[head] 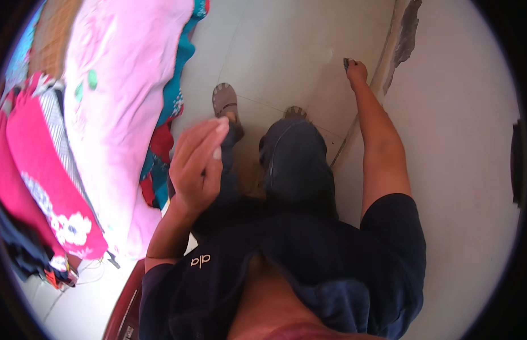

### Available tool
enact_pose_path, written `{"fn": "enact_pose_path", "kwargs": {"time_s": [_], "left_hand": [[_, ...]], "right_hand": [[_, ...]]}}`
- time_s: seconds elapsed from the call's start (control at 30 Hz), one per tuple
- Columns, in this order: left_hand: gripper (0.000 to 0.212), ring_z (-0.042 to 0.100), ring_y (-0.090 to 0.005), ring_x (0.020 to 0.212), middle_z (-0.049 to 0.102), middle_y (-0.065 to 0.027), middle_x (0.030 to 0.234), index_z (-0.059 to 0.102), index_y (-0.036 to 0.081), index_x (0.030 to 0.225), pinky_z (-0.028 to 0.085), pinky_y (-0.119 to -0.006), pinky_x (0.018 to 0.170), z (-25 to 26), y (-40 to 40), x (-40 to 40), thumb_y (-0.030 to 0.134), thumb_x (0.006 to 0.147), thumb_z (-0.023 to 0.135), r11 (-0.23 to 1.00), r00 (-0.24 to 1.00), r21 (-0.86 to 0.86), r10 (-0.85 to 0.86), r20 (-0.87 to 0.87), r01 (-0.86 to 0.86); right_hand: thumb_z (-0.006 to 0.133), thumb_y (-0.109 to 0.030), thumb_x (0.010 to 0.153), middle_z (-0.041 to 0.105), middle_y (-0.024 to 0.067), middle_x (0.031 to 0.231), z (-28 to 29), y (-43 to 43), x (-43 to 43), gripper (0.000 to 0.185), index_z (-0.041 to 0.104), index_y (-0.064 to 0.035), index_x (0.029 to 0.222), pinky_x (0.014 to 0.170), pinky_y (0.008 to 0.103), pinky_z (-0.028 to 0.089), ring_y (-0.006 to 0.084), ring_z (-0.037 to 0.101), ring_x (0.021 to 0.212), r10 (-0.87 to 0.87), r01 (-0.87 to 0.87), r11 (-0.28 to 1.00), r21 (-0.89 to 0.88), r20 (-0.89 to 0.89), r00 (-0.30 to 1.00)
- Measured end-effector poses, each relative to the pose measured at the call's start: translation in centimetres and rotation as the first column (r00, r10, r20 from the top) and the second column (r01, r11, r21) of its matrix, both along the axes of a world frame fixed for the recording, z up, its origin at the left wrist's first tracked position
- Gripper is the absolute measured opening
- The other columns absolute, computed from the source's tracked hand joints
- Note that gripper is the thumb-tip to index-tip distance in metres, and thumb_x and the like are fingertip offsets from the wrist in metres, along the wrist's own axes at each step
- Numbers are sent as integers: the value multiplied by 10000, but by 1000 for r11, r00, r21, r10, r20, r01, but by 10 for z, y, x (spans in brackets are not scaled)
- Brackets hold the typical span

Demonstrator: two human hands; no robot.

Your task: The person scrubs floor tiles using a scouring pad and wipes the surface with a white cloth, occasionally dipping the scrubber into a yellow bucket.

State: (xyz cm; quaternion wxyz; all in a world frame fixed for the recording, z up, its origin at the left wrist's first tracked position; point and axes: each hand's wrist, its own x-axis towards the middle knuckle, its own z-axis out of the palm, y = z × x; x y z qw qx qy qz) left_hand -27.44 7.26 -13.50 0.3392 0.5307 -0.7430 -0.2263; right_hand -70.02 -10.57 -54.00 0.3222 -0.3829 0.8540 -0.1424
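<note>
My right hand (357, 72) reaches far forward, low beside the foot of the wall, and grips a small dark object (346, 64). Most of that object hides behind my fingers, so its kind is unclear. Beneath it lies the pale tiled floor (284, 46). My left hand (195, 163) is raised in front of my left thigh, slightly blurred, fingers loosely curled and side by side. Nothing shows in it, and it touches nothing visible. My knees are bent, with brown clog-like shoes (224, 98) on the floor.
The wall (450, 127) runs close along my right, with a peeled grey patch (407, 36) near its base. At left, a pink cloth (114, 127) covers a bed-like surface, edged by teal fabric (170, 102). Red floral cloths (50, 165) lie beyond. A dark red object (126, 301) stands behind me.
</note>
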Motion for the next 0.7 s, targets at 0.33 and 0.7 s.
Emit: {"fn": "enact_pose_path", "kwargs": {"time_s": [0.33, 0.7], "left_hand": [[209, 649, -368, 957, 669, -226, 1044, 648, -48, 1024, 524, -406, 836, -17, -40, 1, -81, 842, 551, 960, 999, 281, -20, 37, 8], [183, 646, -361, 955, 671, -202, 1057, 647, 16, 1047, 533, -409, 823, -20, -65, -2, -10, 884, 568, 916, 994, 398, -85, 63, 53]], "right_hand": [[691, -313, 873, 564, 231, 1158, -90, -58, 1, 411, 626, -63, 1193, 904, 473, 472, 408, 551, 1056, -257, 186, 954, -237, -319, 912], [586, -144, 851, 567, 185, 851, -81, 61, 256, 141, 645, -17, 870, 783, 453, 465, 325, 560, 873, 757, -636, 392, -665, -159, 634]]}}
